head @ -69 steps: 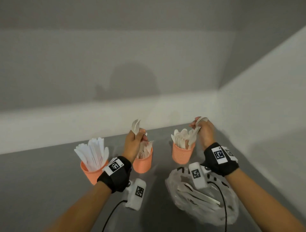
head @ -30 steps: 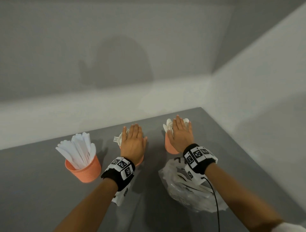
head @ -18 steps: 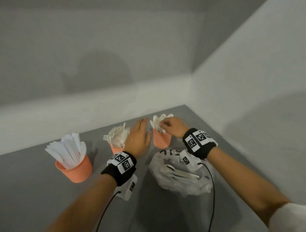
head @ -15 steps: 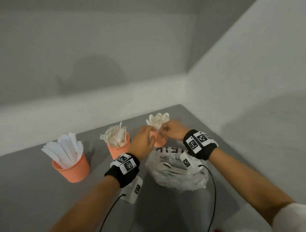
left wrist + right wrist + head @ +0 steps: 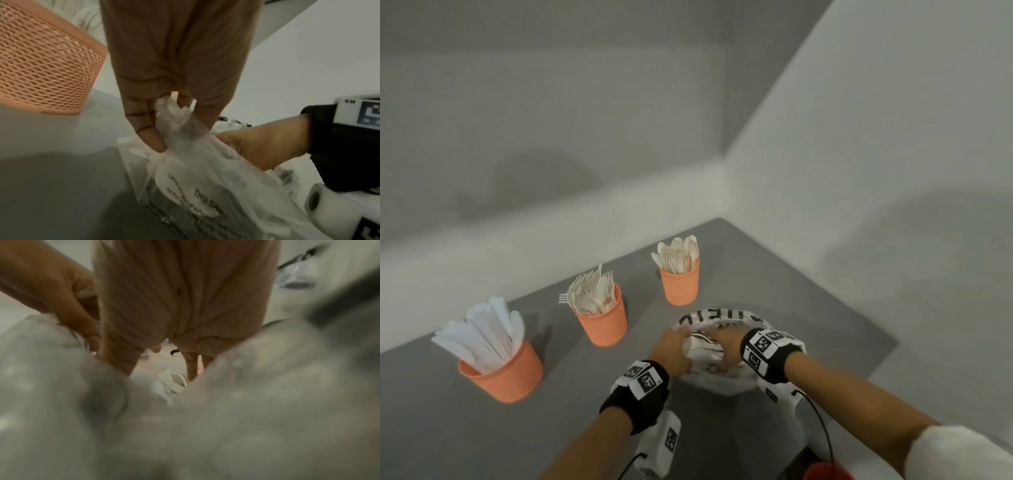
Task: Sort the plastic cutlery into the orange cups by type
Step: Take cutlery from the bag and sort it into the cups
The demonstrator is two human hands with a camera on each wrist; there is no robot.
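Three orange cups stand in a row on the grey table: knives (image 5: 482, 335) in the left cup (image 5: 500, 375), forks (image 5: 590, 291) in the middle cup (image 5: 604, 325), spoons (image 5: 678, 255) in the right cup (image 5: 679, 286). In front of them lies a clear printed plastic bag (image 5: 722, 380) with white cutlery (image 5: 172, 383) inside. My left hand (image 5: 674, 339) pinches the bag's edge (image 5: 176, 120) between thumb and fingers. My right hand (image 5: 717, 339) reaches into the bag's mouth, fingers (image 5: 192, 368) spread above the cutlery and holding nothing that I can see.
White walls meet in a corner close behind and to the right of the cups. The table's right edge (image 5: 887, 349) runs just beyond the bag. A red object (image 5: 825, 472) shows at the bottom edge. The middle cup's mesh wall (image 5: 41, 65) stands left of my left hand.
Both hands left the fork and spoon cups and came back to the bag. The left now pinches its edge and the right has gone inside. The head view swung left.
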